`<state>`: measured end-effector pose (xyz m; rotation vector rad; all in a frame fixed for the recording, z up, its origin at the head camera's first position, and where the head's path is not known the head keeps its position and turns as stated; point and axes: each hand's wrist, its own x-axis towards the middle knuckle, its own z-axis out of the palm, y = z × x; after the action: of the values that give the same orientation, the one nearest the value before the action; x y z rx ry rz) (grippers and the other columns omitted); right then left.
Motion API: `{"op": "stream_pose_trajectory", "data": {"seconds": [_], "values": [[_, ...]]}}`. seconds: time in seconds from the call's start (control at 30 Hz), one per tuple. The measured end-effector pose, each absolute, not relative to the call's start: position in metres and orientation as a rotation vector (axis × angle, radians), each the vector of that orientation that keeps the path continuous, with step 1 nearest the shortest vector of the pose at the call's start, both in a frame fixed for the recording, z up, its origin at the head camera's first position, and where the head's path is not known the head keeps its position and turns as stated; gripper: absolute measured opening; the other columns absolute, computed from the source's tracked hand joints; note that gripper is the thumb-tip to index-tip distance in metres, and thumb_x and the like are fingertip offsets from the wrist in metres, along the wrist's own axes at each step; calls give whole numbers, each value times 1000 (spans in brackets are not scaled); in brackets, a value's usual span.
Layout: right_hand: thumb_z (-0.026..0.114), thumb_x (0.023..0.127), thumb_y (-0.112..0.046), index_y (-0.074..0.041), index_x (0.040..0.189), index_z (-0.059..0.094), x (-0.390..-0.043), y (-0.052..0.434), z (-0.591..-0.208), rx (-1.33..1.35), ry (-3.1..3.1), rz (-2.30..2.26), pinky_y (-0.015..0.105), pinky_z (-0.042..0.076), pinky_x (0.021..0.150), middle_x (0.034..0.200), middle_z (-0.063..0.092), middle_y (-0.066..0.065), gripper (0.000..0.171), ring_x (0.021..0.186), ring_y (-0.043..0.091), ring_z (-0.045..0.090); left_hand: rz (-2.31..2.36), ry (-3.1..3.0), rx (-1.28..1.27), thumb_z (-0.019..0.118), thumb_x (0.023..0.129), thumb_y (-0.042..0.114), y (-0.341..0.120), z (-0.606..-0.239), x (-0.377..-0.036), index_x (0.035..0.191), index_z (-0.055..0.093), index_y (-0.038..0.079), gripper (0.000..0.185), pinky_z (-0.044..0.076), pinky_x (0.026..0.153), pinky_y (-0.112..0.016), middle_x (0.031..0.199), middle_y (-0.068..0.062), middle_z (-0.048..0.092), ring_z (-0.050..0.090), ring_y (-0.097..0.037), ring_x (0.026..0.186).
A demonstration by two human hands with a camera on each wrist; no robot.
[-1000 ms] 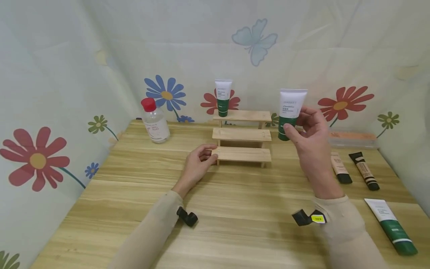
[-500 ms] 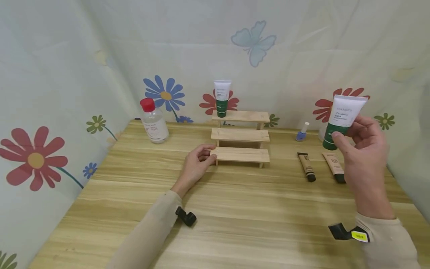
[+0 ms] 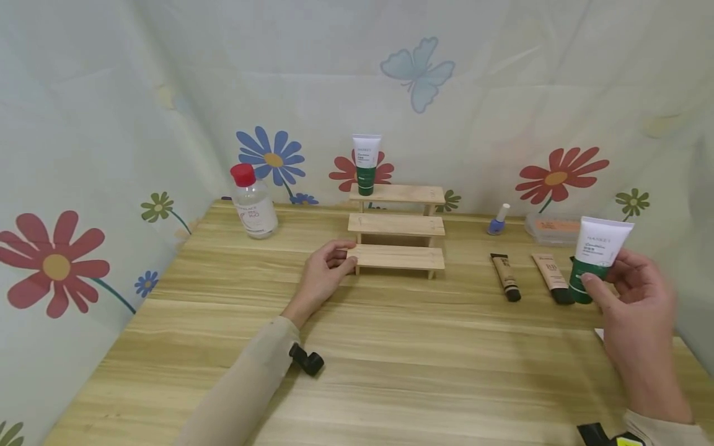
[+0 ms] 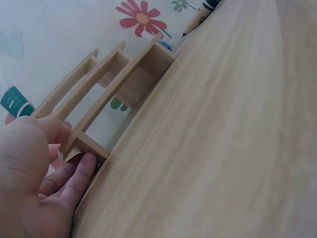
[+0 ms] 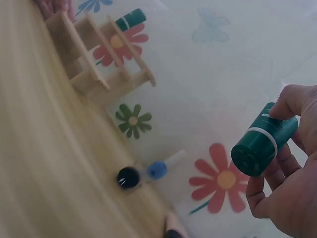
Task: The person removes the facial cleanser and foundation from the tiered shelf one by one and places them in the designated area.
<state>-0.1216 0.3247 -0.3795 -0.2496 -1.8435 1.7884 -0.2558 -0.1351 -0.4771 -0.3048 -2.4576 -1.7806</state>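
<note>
My right hand (image 3: 641,316) holds a white-and-green cream tube (image 3: 602,244), thumb on its green lower part, above the table's right side. In the right wrist view the green cap end of this tube (image 5: 255,153) points away from the fingers. A small three-step wooden display stand (image 3: 396,224) stands mid-table. My left hand (image 3: 323,272) grips the left end of its lowest step; the left wrist view shows the thumb at the board and fingers below. On the left of the top step a similar tube (image 3: 366,164) stands upright on its cap.
A clear bottle with a red cap (image 3: 254,207) stands at the back left. Toward the right are a blue nail polish bottle (image 3: 498,223), a clear flat box (image 3: 538,232), a tan tube (image 3: 506,277) and a BB cream tube (image 3: 551,277). A floral curtain hangs behind.
My right hand has carried the cream tube from near the stand to the right, then lower and nearer to me. My left hand has stayed at the stand.
</note>
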Motion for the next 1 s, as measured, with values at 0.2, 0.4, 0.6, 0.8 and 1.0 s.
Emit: {"op": "stream_pose_trajectory", "data": {"seconds": [0.2,0.4,0.6,0.8,1.0], "values": [[75,102,7,-18,137,66,-105,336,-407,-308,-1960,1815,6,54,83,122,67,-7,44,107,7,62,-1775,-2456,-297,77,108,23,-136,-477,-256,139,76,21,31,58,104,-43,127,-6,75,70,-22,118],[77,104,-4,-27,137,64,-91,341,-428,-491,-2185,1639,3,51,82,119,63,-18,42,108,-1,61,-1781,-2458,-297,77,109,24,-136,-479,-257,139,76,21,30,57,105,-44,126,-6,75,70,-22,118],[75,108,-12,-27,142,62,-81,343,-442,-584,-2331,1499,2,48,84,120,59,-20,39,113,-3,58,-1795,-2453,-288,77,109,24,-136,-479,-257,138,76,21,30,57,105,-44,124,-6,76,70,-22,116],[76,108,-15,-27,141,60,-71,348,-453,-643,-2384,1517,3,49,83,122,56,-24,38,109,-3,57,-1794,-2455,-290,77,109,24,-135,-479,-256,138,76,22,29,58,105,-43,124,-6,76,71,-22,116],[76,109,-26,-21,146,59,-71,348,-455,-770,-2448,1483,3,47,82,125,56,-23,41,107,-2,55,-1793,-2457,-287,77,109,24,-135,-478,-256,138,76,22,29,57,105,-44,124,-6,75,71,-22,116]]}}
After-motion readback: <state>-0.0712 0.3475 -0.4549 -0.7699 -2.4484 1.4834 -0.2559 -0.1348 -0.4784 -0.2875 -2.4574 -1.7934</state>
